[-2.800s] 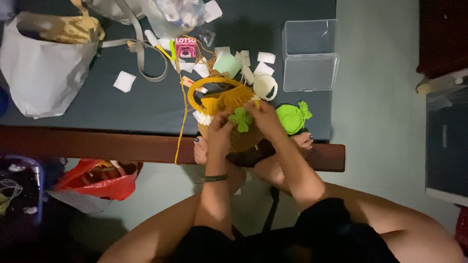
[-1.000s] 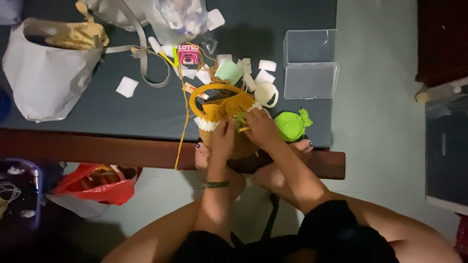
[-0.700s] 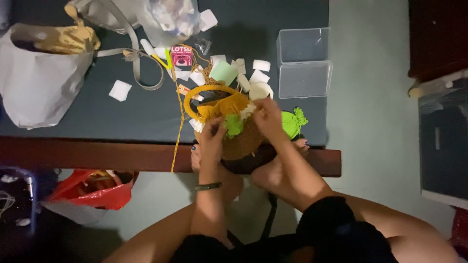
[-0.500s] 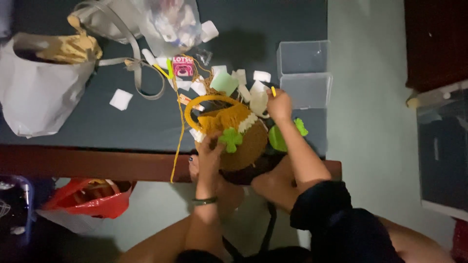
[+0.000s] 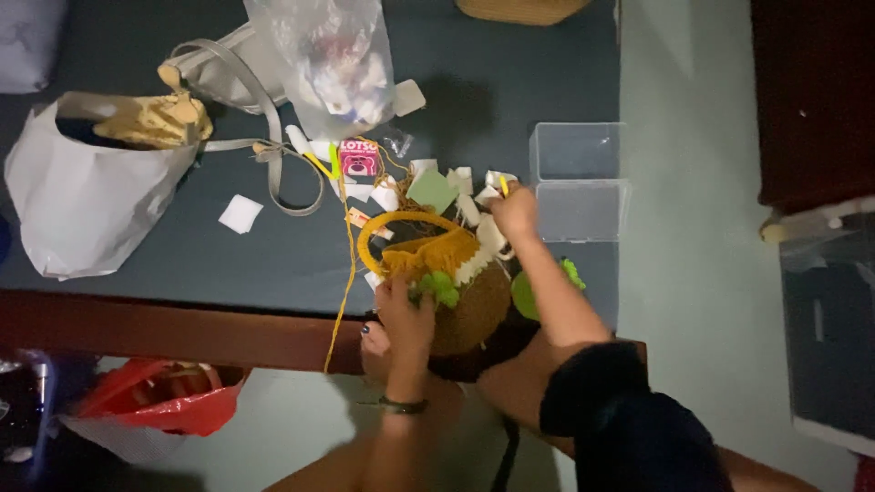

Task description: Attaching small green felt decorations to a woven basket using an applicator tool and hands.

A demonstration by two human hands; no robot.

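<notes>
Our left hand (image 5: 406,314) grips the brown-and-yellow crocheted basket (image 5: 451,292) at the desk (image 5: 273,264) edge, fingers closed on its rim beside a green leaf piece (image 5: 439,288). Our right hand (image 5: 515,208) reaches ahead of it, fingers pinched on a thin yellow hook (image 5: 502,185) among white paper scraps (image 5: 469,205), just left of the clear box (image 5: 578,180). We judge it best to keep the basket steady and the yellow yarn (image 5: 346,264) slack.

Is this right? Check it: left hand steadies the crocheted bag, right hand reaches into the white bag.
Not quite. In the head view the left hand does steady the crocheted bag, but the right hand reaches among the paper scraps beside the clear box, not into the white bag.
</notes>
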